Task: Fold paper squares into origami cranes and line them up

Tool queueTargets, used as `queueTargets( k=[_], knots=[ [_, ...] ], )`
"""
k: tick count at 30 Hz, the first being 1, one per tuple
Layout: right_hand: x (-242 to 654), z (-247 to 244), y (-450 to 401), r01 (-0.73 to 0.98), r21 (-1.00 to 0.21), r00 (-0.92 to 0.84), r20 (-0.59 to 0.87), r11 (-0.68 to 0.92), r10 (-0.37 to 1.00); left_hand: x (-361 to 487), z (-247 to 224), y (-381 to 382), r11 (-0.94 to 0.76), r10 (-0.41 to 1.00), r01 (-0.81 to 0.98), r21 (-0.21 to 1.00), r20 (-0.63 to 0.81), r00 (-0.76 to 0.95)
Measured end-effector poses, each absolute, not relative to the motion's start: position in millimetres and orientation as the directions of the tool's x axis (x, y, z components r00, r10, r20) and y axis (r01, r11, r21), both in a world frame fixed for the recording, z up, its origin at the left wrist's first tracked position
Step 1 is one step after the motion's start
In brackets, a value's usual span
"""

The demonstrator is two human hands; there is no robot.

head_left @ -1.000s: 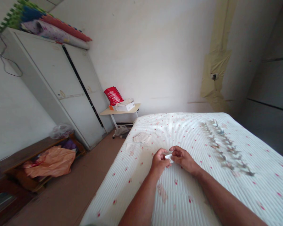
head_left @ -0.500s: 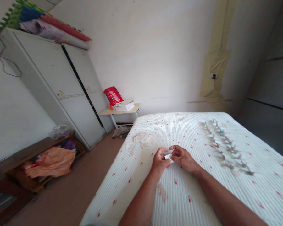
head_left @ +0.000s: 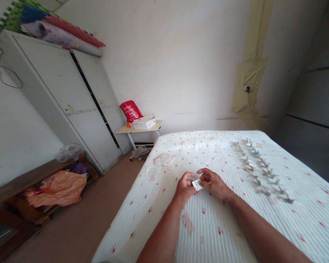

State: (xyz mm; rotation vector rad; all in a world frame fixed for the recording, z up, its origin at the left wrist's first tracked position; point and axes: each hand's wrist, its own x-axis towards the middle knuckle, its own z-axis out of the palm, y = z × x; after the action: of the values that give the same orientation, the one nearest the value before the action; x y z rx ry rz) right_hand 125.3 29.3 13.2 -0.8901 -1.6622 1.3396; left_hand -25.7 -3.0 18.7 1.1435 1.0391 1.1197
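Observation:
Over the middle of the bed, a small folded piece of white paper (head_left: 197, 185) is between my two hands. My left hand (head_left: 185, 187) pinches its left edge between thumb and fingers. On the other side, my right hand (head_left: 211, 182) grips the right edge with its thumb and curled index finger. To the right lie rows of small folded paper figures (head_left: 259, 166), blurred in detail. A loose pile of printed paper sheets (head_left: 163, 159) rests near the bed's left edge.
The bed (head_left: 203, 233) has a white quilted cover with red spots. Beyond its far left corner is a small table (head_left: 122, 129) with a red bag (head_left: 131, 111) and a white box (head_left: 144, 124). A grey cabinet (head_left: 79, 95) stands at the left.
The paper between my hands has turned a little, and more of its white face shows. Both hands stay in nearly the same place, still holding it.

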Motion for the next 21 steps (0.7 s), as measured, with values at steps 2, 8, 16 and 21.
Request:
queueTargets(
  k=[2,8,16,21],
  knots=[
    [126.7,13.6,28.9,0.069,-0.973,-0.438,0.169,0.22,0.883,-25.9,19.5,-3.4,0.064,0.988,-0.108,0.992,-0.047,0.149],
    [128.0,11.1,29.2,0.097,-0.961,-0.451,0.189,0.258,0.873,-24.4,13.5,0.0,0.014,0.996,-0.079,0.997,-0.008,0.084],
    [117.9,8.2,27.7,-0.046,-0.977,-0.393,0.211,0.21,0.895,-23.8,15.2,0.1,-0.024,0.998,-0.154,0.988,0.016,-0.053],
    [111.1,9.0,26.7,-0.072,-0.98,-0.293,0.196,0.183,0.936,-24.4,14.5,1.0,-0.016,0.999,-0.191,0.981,0.009,-0.041]
  ],
)
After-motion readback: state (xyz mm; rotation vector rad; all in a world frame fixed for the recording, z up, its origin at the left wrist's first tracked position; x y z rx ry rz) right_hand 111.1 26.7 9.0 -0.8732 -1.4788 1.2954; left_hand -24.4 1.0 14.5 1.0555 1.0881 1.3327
